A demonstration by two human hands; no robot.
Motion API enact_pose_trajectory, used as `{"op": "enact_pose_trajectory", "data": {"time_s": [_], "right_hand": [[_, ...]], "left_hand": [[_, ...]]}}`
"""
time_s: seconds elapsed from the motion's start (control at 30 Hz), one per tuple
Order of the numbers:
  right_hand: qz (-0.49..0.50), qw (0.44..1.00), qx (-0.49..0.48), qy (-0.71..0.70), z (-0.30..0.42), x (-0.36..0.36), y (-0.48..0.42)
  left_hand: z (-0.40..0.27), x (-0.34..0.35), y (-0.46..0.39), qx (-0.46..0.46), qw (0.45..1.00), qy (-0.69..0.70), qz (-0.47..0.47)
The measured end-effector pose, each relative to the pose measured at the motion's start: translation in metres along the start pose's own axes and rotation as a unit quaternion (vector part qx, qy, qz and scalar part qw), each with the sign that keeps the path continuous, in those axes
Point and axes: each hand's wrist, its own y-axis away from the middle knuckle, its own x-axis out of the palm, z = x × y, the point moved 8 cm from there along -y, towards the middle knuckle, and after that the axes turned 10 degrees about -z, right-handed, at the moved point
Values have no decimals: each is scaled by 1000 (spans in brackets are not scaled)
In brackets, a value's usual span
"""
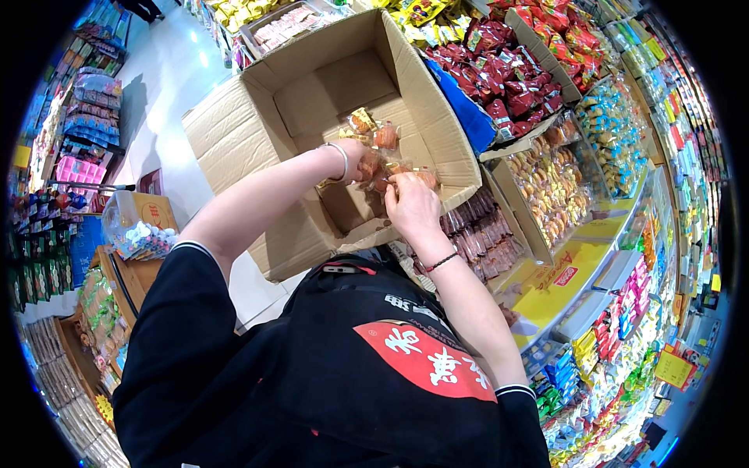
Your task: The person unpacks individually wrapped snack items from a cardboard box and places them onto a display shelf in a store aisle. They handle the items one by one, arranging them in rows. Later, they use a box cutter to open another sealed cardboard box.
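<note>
A large open cardboard box (430, 114) is in front of me, tilted, with a few clear-wrapped round baked snacks in it. My left hand (350, 157), with a silver bangle at the wrist, reaches over the box's left side and grips a wrapped brown snack (368, 165); its fingertips are partly hidden. Close beside it, my right hand (413, 202) pinches the edge of a clear wrapper between thumb and fingers. More wrapped snacks lie just beyond, one orange-brown (386, 136) and one with a yellow label (361, 120).
Right of the box are dark red packets (509, 76), a carton of small wrapped biscuits (553, 181) and brown wrapped sticks (483, 234). A box flap (228, 128) sticks out over the tiled floor (169, 76) at left. A clear bag of colourful items (140, 237) stands farther left.
</note>
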Motion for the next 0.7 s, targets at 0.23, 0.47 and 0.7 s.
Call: {"op": "enact_pose_trajectory", "data": {"time_s": [0.23, 0.47, 0.7], "right_hand": [[12, 999, 38, -5, -2, 0, -3], [-79, 973, 132, -170, -21, -11, -10], [152, 611, 361, -688, -16, 12, -12]], "left_hand": [[7, -3, -4, 7, 997, 47, -63], [-16, -88, 57, -74, 961, 233, -133], [-55, -74, 84, 25, 719, 687, -101]]}}
